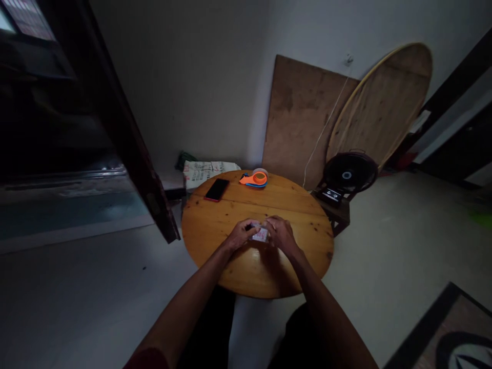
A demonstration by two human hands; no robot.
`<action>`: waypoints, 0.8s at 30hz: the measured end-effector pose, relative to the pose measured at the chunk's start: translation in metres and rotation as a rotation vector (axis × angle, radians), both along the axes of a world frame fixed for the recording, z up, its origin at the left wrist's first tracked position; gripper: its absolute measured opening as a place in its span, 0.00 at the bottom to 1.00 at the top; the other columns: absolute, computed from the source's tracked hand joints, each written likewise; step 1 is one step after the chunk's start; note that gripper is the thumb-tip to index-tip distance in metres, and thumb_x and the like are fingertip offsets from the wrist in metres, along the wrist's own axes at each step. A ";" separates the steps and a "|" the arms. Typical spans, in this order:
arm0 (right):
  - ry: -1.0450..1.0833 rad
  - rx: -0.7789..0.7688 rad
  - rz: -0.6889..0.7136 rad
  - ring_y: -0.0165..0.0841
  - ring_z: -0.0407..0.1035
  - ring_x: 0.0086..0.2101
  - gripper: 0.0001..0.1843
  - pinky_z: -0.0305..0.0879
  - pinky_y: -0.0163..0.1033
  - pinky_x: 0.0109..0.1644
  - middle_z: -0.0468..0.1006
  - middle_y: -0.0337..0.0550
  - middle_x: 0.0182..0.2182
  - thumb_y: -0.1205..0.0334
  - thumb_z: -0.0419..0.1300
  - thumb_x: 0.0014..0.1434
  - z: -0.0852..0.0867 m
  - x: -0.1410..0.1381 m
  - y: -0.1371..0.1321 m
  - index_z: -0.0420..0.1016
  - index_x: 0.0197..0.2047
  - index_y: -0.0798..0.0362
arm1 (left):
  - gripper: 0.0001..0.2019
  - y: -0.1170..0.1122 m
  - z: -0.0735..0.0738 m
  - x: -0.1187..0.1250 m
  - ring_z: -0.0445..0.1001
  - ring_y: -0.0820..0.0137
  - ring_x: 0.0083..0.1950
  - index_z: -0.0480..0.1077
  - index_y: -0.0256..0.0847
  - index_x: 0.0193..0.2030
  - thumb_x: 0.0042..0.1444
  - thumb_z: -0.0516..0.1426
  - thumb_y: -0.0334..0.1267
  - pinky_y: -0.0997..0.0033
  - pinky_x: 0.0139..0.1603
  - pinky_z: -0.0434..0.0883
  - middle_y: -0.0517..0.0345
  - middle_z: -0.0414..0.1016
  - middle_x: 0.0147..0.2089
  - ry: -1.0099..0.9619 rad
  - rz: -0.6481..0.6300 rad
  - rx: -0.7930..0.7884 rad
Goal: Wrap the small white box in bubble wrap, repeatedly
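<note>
A small pale card-like box with pinkish-red marks [260, 234] is between my two hands, over the middle of the round wooden table [207, 225]. From the left side, my left hand [242, 234] grips it, thumb laid along its top. My right hand [280, 233] is closed at its right end, fingers bent at the upper edge. The fingertips cover parts of it, so its exact kind is unclear. Farther back on the table are an orange and blue tape dispenser [254, 179] and a dark phone with a red edge [217, 189].
A white printed sack [207, 170] lies behind the table's far left edge. To the right, a black fan [346, 175] stands on a wooden stool [340, 212]. A brown board [303, 113] and a round wooden tabletop [384, 97] lean against the wall. A dark door frame [119, 123] rises on the left.
</note>
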State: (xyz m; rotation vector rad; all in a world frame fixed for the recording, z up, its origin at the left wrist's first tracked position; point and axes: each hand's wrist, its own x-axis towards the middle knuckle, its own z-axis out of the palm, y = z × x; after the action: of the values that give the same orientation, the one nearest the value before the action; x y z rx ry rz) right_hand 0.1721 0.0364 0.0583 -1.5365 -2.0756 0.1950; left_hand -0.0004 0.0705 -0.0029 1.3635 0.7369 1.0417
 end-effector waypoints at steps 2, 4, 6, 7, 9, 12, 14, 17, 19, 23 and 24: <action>-0.017 -0.050 -0.011 0.30 0.70 0.33 0.16 0.56 0.34 0.37 0.80 0.43 0.32 0.60 0.51 0.64 0.011 -0.001 0.005 0.79 0.33 0.52 | 0.23 0.000 0.000 0.000 0.73 0.69 0.39 0.75 0.34 0.44 0.46 0.65 0.50 0.71 0.42 0.69 0.52 0.77 0.40 -0.001 -0.006 -0.007; -0.038 -0.072 -0.017 0.30 0.69 0.28 0.16 0.54 0.33 0.33 0.79 0.41 0.28 0.61 0.52 0.63 0.020 -0.003 0.008 0.79 0.30 0.52 | 0.23 0.000 0.001 -0.001 0.72 0.70 0.38 0.75 0.34 0.44 0.46 0.65 0.50 0.72 0.41 0.69 0.53 0.76 0.39 -0.002 -0.007 -0.013; -0.061 -0.057 -0.020 0.30 0.68 0.27 0.16 0.53 0.34 0.32 0.79 0.40 0.26 0.61 0.52 0.63 0.023 -0.006 0.008 0.80 0.30 0.51 | 0.22 -0.001 0.002 -0.001 0.72 0.71 0.36 0.75 0.34 0.43 0.47 0.65 0.50 0.72 0.39 0.68 0.54 0.76 0.38 0.002 -0.012 -0.008; -0.072 -0.040 -0.019 0.30 0.69 0.27 0.17 0.53 0.34 0.32 0.79 0.40 0.26 0.60 0.52 0.63 0.023 -0.008 0.007 0.80 0.29 0.50 | 0.22 -0.001 0.003 -0.001 0.71 0.71 0.35 0.75 0.35 0.42 0.47 0.64 0.50 0.73 0.38 0.68 0.55 0.76 0.37 0.009 -0.016 -0.005; -0.101 0.004 -0.006 0.31 0.70 0.29 0.18 0.54 0.35 0.35 0.80 0.41 0.27 0.60 0.52 0.64 0.019 -0.011 0.002 0.80 0.29 0.50 | 0.21 -0.001 0.004 -0.002 0.71 0.72 0.35 0.75 0.35 0.42 0.48 0.63 0.50 0.73 0.37 0.68 0.55 0.76 0.37 0.024 -0.021 0.000; -0.170 0.086 0.000 0.34 0.71 0.34 0.16 0.55 0.38 0.41 0.81 0.43 0.31 0.60 0.52 0.65 0.008 -0.017 -0.008 0.81 0.34 0.49 | 0.19 0.000 0.005 -0.002 0.72 0.70 0.36 0.76 0.35 0.42 0.48 0.63 0.48 0.73 0.39 0.68 0.54 0.76 0.37 0.032 -0.001 0.005; -0.207 0.142 -0.020 0.35 0.71 0.37 0.15 0.54 0.41 0.45 0.81 0.44 0.35 0.61 0.51 0.66 0.001 -0.021 -0.016 0.80 0.40 0.48 | 0.18 0.000 0.006 -0.002 0.72 0.69 0.39 0.76 0.35 0.41 0.48 0.63 0.47 0.72 0.41 0.69 0.54 0.77 0.38 0.035 0.016 0.009; -0.240 0.204 -0.051 0.37 0.70 0.41 0.15 0.52 0.43 0.48 0.81 0.46 0.40 0.62 0.50 0.67 -0.010 -0.025 -0.026 0.78 0.45 0.50 | 0.16 0.000 0.006 -0.001 0.73 0.67 0.40 0.77 0.35 0.40 0.49 0.62 0.46 0.70 0.43 0.69 0.53 0.78 0.38 0.041 0.022 0.014; -0.254 0.231 -0.062 0.38 0.69 0.43 0.15 0.52 0.44 0.49 0.80 0.48 0.43 0.63 0.49 0.67 -0.018 -0.027 -0.031 0.77 0.48 0.51 | 0.16 0.000 0.004 0.000 0.74 0.67 0.41 0.77 0.35 0.40 0.49 0.62 0.45 0.68 0.45 0.70 0.53 0.78 0.39 0.045 0.027 0.022; -0.261 0.291 -0.082 0.40 0.65 0.52 0.17 0.51 0.46 0.54 0.76 0.51 0.51 0.65 0.49 0.67 -0.037 -0.029 -0.037 0.71 0.55 0.53 | 0.18 0.003 -0.001 0.001 0.74 0.64 0.45 0.76 0.35 0.45 0.51 0.60 0.44 0.65 0.50 0.70 0.50 0.78 0.44 0.054 0.062 0.029; -0.270 0.297 -0.088 0.41 0.63 0.54 0.18 0.50 0.47 0.55 0.74 0.52 0.54 0.65 0.50 0.67 -0.042 -0.029 -0.039 0.69 0.57 0.54 | 0.19 0.004 -0.003 0.001 0.74 0.63 0.47 0.76 0.35 0.46 0.51 0.60 0.44 0.64 0.51 0.70 0.49 0.78 0.46 0.058 0.069 0.033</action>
State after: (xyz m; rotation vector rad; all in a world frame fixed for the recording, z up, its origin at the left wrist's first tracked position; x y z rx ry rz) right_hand 0.1430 -0.0024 0.0161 -1.5294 -2.1153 -0.3572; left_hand 0.0011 0.0743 -0.0056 1.4095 0.8174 1.0759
